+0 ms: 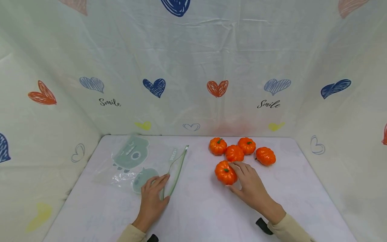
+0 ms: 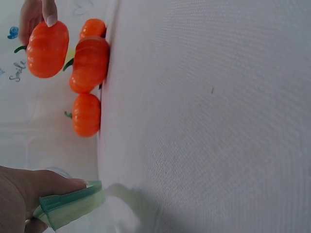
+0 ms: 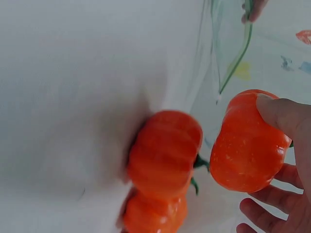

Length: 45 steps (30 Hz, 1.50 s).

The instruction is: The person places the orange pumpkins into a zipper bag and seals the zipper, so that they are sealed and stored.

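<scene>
Outside the clear bag point(image 1: 137, 153), pumpkin point(image 1: 225, 173) pinched in right grip point(image 1: 251, 188), rim point(image 1: 180, 166) in left grip point(image 1: 152, 201).

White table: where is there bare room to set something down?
Bare: the middle, between the bag and the held pumpkin; also the right side, beyond the right hand. Crowded: right of centre towards the back, where four pumpkins sit, and the back left, under the bag.
</scene>
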### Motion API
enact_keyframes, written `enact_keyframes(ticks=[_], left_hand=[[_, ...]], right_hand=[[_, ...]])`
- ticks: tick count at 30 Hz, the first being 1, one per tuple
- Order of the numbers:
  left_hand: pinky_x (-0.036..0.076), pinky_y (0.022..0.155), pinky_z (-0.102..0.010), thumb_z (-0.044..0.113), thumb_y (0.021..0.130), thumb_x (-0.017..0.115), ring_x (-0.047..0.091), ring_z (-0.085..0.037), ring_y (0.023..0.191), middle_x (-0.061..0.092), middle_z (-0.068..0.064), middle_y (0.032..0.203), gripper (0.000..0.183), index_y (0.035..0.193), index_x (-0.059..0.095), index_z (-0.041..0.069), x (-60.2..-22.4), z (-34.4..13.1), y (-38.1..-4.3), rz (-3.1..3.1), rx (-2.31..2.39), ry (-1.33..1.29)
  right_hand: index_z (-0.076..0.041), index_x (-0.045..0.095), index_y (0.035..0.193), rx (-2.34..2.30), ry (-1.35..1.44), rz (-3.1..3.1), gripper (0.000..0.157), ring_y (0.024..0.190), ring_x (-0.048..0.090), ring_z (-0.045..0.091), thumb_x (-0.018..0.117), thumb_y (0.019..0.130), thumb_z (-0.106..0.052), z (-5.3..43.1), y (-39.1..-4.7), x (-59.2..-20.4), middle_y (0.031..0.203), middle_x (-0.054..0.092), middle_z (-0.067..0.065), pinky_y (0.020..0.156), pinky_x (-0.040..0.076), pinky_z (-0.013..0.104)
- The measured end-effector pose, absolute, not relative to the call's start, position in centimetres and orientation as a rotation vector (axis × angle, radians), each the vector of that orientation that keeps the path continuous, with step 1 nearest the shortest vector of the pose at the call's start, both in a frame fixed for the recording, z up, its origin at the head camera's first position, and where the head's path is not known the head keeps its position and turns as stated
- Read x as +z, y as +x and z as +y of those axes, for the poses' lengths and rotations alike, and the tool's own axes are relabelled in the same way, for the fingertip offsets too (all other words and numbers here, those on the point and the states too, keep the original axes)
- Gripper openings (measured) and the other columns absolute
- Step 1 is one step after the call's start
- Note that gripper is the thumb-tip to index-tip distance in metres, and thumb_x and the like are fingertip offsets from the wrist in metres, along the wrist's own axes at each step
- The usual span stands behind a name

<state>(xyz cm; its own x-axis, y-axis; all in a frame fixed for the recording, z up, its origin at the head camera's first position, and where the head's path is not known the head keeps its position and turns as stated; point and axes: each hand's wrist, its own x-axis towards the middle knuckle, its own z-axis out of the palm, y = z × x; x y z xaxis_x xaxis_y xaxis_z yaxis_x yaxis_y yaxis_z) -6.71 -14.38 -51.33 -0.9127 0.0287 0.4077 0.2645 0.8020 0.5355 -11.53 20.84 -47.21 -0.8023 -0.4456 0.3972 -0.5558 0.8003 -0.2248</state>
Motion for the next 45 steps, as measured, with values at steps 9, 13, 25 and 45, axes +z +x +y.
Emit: enact_keyframes(ticks=[9, 13, 25, 45], left_hand=[[0.036, 0.096, -0.058, -0.01, 0.058, 0.093, 0.056, -0.039, 0.123, 0.072, -0.011, 0.133, 0.08, 0.134, 0.072, 0.001, -51.5, -14.1, -6.9, -2.607, -0.831, -0.206], [0.036, 0.096, -0.058, -0.01, 0.057, 0.094, 0.056, -0.039, 0.123, 0.072, -0.011, 0.133, 0.08, 0.133, 0.072, 0.001, -51.6, -14.0, -7.0, -2.6, -0.816, -0.208], [0.036, 0.098, -0.057, -0.009, 0.057, 0.095, 0.055, -0.039, 0.124, 0.072, -0.011, 0.134, 0.082, 0.135, 0.071, 0.0, -51.3, -13.5, -7.0, -2.625, -0.786, -0.182], [0.035, 0.097, -0.06, -0.009, 0.055, 0.097, 0.053, -0.041, 0.124, 0.071, -0.013, 0.135, 0.085, 0.135, 0.07, -0.002, -51.7, -12.8, -7.3, -2.574, -0.785, -0.185]], right_hand=[[-0.005, 0.06, 0.142, 0.486, 0.889, -2.604, 0.083, 0.123, 0.059, 0.035, 0.099, 0.072, -0.029, 17.3, -11.5, -48.0, 0.135, 0.062, 0.013, 0.103, 0.051, 0.053], [-0.006, 0.059, 0.144, 0.506, 0.922, -2.637, 0.083, 0.124, 0.058, 0.033, 0.098, 0.075, -0.029, 15.9, -11.6, -48.3, 0.135, 0.062, 0.012, 0.106, 0.051, 0.053], [-0.007, 0.058, 0.144, 0.502, 1.012, -2.699, 0.079, 0.126, 0.057, 0.029, 0.094, 0.08, -0.035, 12.4, -11.7, -49.4, 0.136, 0.061, 0.009, 0.108, 0.049, 0.048], [-0.009, 0.059, 0.145, 0.558, 1.069, -2.716, 0.073, 0.126, 0.058, 0.028, 0.089, 0.085, -0.037, 8.1, -12.7, -50.6, 0.137, 0.062, 0.007, 0.109, 0.048, 0.046]])
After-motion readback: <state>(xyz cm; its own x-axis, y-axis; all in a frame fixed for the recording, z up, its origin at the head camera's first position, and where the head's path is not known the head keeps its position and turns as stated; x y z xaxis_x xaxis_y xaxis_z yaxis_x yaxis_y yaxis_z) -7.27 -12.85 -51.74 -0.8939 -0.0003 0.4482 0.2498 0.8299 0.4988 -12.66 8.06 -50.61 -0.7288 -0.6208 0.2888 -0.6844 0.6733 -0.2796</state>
